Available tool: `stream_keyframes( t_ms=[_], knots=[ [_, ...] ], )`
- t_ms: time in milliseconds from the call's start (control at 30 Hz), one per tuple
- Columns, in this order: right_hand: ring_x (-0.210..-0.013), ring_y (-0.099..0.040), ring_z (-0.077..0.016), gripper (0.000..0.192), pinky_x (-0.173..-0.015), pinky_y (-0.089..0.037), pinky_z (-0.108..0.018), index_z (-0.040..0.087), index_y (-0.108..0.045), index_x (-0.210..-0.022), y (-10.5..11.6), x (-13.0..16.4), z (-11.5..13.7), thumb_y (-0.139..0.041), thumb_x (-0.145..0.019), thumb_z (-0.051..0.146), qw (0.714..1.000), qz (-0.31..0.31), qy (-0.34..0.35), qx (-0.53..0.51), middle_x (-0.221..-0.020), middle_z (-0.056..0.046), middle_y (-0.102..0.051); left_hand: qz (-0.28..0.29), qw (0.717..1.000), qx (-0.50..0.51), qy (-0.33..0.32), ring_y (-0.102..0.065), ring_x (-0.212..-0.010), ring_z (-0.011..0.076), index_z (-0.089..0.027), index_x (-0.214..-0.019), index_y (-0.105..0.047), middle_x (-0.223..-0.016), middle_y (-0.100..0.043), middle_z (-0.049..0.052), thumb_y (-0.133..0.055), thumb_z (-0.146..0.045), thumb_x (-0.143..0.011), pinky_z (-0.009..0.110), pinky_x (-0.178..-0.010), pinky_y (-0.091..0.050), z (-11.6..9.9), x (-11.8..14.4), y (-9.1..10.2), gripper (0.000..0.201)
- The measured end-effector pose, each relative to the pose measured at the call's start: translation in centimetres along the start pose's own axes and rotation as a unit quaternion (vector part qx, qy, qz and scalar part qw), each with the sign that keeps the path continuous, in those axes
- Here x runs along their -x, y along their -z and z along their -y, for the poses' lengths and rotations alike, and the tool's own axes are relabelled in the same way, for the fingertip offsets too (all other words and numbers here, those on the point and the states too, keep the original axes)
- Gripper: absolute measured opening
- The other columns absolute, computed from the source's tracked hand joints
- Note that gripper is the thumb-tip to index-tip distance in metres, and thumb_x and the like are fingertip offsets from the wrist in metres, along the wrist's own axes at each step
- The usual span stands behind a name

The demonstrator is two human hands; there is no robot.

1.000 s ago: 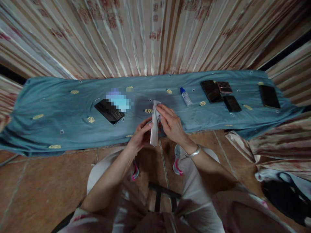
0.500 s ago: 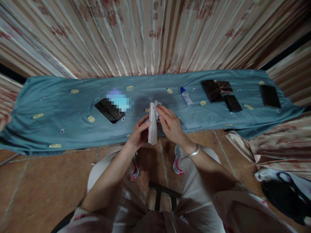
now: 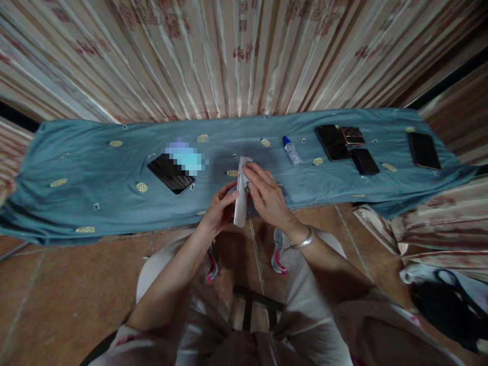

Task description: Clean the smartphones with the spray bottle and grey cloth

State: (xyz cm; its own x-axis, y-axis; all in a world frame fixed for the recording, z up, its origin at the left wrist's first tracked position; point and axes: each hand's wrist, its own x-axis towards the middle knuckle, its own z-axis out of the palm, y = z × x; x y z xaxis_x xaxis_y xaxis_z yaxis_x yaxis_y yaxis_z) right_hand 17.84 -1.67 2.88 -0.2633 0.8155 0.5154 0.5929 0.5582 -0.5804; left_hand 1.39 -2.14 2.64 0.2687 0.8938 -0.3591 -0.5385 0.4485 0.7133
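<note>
- head view: a pale phone [image 3: 240, 211] stands on edge between the two hands, just above the near edge of the blue cloth [image 3: 95, 168], over the person's knees.
- left hand [image 3: 220, 210] pinches the phone's lower part, thumb on one face, fingers behind; a firm hold.
- right hand [image 3: 266, 195] presses a small white wipe [image 3: 244, 165] against the phone's upper end, fingertips closed on the cloth.
- step in hand, by my reading: wiping the phone clean, with the top end getting the attention now.
- next move calls for a steady left-hand clamp while the wipe slides along the face, and enough care that the thin body doesn't twist out.
- outward: a dark tablet [image 3: 168, 174] lies well to the left on the cloth, a small spray bottle [image 3: 292, 151] near to the right.
- further right, dark phones [image 3: 345, 142] sit grouped, one more phone [image 3: 423, 150] apart near the end.
- patterned curtain [image 3: 229, 56] hangs behind.
</note>
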Motion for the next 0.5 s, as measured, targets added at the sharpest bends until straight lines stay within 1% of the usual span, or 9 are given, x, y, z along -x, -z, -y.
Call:
stream_keyframes(
  t_ms=[167,300,367,500],
  knots=[
    [-0.129,-0.058,-0.0249,0.045,-0.111,-0.049,-0.045,0.019,-0.059,-0.142,-0.25,0.25,0.62,-0.036,-0.103,0.016,0.998,-0.009,0.056,0.0,-0.145,-0.014,-0.059,-0.026,1.0,0.0,-0.006,-0.067,-0.069,0.0141,-0.016,-0.101,-0.07,-0.081,-0.075,0.0,-0.097,-0.034,-0.049,0.028,-0.071,-0.052,-0.16,-0.3,0.18,0.061],
    [-0.128,-0.058,-0.0245,0.044,-0.109,-0.051,-0.045,0.023,-0.061,-0.138,-0.4,0.31,0.88,-0.038,-0.103,0.015,0.998,-0.007,0.068,0.009,-0.142,-0.011,-0.061,-0.035,0.999,-0.006,-0.011,-0.067,-0.072,0.0147,-0.016,-0.099,-0.069,-0.082,-0.075,0.0,-0.096,-0.033,-0.05,0.029,-0.074,-0.053,-0.13,-0.34,0.3,0.058],
    [-0.128,-0.058,-0.0246,0.043,-0.109,-0.051,-0.045,0.024,-0.062,-0.138,-0.34,0.24,0.73,-0.038,-0.103,0.015,0.997,-0.009,0.074,0.017,-0.141,-0.011,-0.061,-0.033,0.999,-0.014,-0.01,-0.067,-0.072,0.0146,-0.016,-0.101,-0.069,-0.083,-0.074,0.0,-0.094,-0.032,-0.053,0.03,-0.076,-0.053,-0.02,-0.29,0.32,0.057],
    [-0.125,-0.058,-0.0248,0.043,-0.108,-0.051,-0.044,0.021,-0.061,-0.137,-0.16,0.15,0.41,-0.038,-0.102,0.013,0.997,-0.013,0.07,0.029,-0.142,-0.012,-0.06,-0.036,0.999,-0.019,-0.002,-0.066,-0.071,0.0147,-0.015,-0.106,-0.069,-0.084,-0.074,0.0,-0.094,-0.033,-0.055,0.03,-0.074,-0.053,0.14,-0.28,0.33,0.06]
  ],
)
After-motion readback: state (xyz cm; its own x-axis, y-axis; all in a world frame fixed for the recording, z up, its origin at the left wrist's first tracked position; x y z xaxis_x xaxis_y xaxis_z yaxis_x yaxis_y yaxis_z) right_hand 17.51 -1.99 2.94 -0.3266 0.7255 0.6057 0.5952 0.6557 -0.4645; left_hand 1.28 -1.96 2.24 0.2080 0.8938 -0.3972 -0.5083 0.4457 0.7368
